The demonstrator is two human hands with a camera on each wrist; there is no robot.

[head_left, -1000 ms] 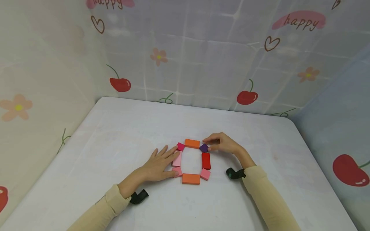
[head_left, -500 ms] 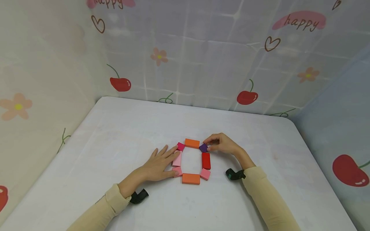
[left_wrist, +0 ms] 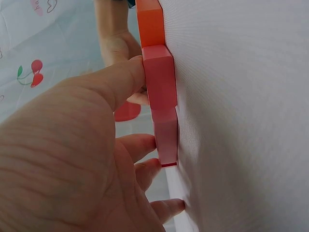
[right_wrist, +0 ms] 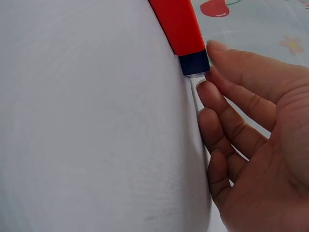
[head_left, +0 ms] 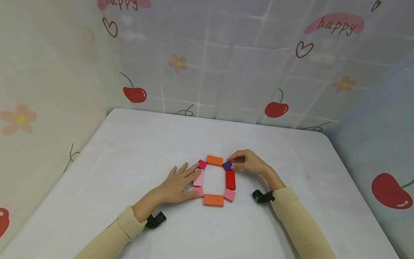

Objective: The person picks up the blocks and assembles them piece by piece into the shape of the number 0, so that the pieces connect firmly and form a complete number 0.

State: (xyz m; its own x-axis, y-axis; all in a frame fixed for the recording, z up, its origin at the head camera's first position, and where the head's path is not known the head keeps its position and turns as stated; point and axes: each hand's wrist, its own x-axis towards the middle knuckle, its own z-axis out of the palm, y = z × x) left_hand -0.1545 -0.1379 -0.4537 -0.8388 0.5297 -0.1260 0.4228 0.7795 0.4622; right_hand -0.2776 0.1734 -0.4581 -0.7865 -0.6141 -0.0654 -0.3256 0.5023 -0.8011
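Several coloured blocks lie in a ring on the white table. With thumb and index finger, my right hand [head_left: 250, 162] pinches the small purple block [head_left: 227, 166] at the far right corner; it looks dark blue in the right wrist view, right against the red block [right_wrist: 179, 26]. My left hand [head_left: 176, 185] spreads its fingers over the left side. Its thumb touches the near pink block [left_wrist: 160, 77], and other fingertips rest at the long light pink block [left_wrist: 165, 135]. A magenta block [head_left: 202, 164] shows by the index and middle fingertips.
Orange blocks form the far side [head_left: 215, 160] and near side [head_left: 213, 200] of the ring. Another pink block [head_left: 229, 195] sits at the near right corner. The white table [head_left: 155, 144] is enclosed by printed curtains [head_left: 223, 72]. Black wrist mounts [head_left: 263, 195] stick out below the sleeves.
My right hand has nudged the purple block slightly left, up against the far orange block, which has shifted a touch left too. The left hand has stayed in place.
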